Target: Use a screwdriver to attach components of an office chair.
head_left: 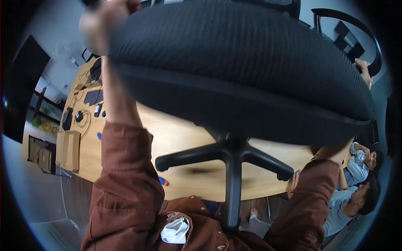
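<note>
A black office chair [251, 54] fills the upper middle, held up over the wooden table, its padded seat toward me. Below the seat, its star-shaped base [231, 152] hangs above the tabletop, one leg pointing at my chest. My left hand [104, 25], blurred, is closed at the seat's left edge. Around the far right side of the seat my right hand [364, 71] is closed beside the looped armrest [374, 33]; the seat hides my right wrist and part of the forearm. Part of the mesh backrest [280, 5] shows at the top.
The wooden table [180, 129] spreads beneath the chair. Toward its left lie cables [86, 123], dark cloth [93, 97] and an open cardboard box [68, 150]. Two people [341, 209] sit close on the right; a hand [294, 182] with a phone shows near the base.
</note>
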Tool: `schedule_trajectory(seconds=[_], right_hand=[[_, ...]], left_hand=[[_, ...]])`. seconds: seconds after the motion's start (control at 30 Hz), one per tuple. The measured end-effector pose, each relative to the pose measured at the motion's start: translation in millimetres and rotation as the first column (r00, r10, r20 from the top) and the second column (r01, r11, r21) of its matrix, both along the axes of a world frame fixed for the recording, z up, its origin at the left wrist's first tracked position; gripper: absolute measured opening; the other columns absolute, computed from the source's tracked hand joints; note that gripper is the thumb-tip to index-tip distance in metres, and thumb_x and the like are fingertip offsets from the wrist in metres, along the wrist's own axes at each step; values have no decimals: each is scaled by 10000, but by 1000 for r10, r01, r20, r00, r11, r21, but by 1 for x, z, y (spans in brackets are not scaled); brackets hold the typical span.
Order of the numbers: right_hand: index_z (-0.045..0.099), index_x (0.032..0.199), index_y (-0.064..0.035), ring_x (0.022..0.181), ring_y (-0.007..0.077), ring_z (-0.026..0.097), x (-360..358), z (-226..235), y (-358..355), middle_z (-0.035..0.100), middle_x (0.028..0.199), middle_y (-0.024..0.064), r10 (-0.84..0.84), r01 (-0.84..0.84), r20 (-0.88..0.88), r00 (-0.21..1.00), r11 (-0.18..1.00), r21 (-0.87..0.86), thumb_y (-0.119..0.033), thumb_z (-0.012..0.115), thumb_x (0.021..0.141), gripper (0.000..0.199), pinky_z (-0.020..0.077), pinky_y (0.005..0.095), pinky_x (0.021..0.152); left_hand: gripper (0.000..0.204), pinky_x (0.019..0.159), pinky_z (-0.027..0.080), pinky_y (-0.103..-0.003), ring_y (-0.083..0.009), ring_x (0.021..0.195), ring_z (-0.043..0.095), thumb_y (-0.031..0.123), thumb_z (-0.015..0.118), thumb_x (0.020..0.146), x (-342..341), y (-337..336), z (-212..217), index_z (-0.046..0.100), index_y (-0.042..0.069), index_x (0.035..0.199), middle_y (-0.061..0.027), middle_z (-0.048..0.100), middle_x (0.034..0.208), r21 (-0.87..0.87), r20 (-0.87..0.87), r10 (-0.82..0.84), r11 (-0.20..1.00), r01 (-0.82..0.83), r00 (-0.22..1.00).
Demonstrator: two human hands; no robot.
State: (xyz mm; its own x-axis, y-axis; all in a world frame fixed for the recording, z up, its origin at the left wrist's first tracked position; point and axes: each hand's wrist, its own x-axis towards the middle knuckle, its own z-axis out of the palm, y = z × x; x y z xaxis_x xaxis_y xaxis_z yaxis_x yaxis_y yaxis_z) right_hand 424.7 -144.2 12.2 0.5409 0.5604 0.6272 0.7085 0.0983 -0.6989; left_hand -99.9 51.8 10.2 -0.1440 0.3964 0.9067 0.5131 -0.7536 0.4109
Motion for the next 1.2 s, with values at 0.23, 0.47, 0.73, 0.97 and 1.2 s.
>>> schedule_trajectory(seconds=[0.23, 0.47, 0.73, 0.97, 1.2], right_hand=[[599, 913, 28, 727, 175, 518, -1, -4, -18, 494, 810, 64, -36, -213, 815, 579, 958, 194, -2, 751, 713, 253, 439, 307, 651], [437, 735, -44, 645, 153, 401, -32, -34, -31, 394, 713, 37, 495, -427, 101, 863, 607, 670, 63, 549, 761, 158, 340, 282, 617], [379, 717, -113, 672, 139, 341, -45, -98, -50, 361, 694, 8, 543, -423, 49, 838, 592, 686, 107, 531, 759, 271, 287, 294, 676], [367, 726, -106, 715, 150, 369, -27, -117, -44, 387, 706, 18, 551, -442, 5, 835, 665, 602, 81, 549, 785, 268, 328, 318, 801], [461, 788, -71, 864, 139, 541, 22, -127, -32, 567, 854, 33, 471, -337, -152, 869, 788, 515, -11, 631, 885, 205, 428, 288, 864]], left_hand=[[213, 719, 512, -313, -188, 690, 619, -100, 666, 529, -30, -26, -4, 610, 10, 702, -65, 607, 715, 358, -344, 160, 933, -29, 925], [188, 575, 483, -250, -91, 572, 409, -85, 562, 833, -35, -43, -51, 442, 51, 881, -38, 439, 705, 204, 284, -745, 662, 721, 604], [241, 642, 461, -287, -160, 655, 474, -116, 548, 698, -20, -73, -104, 426, 78, 773, -62, 506, 673, 197, 246, -650, 760, 620, 719], [262, 681, 428, -286, -172, 709, 426, -100, 572, 716, -8, -109, -123, 400, 95, 745, -51, 455, 687, 111, 191, -565, 825, 554, 803], [252, 701, 502, -330, -159, 663, 521, -100, 583, 746, 8, -168, -116, 426, 96, 725, -46, 535, 735, 72, 74, -437, 899, 432, 897]])
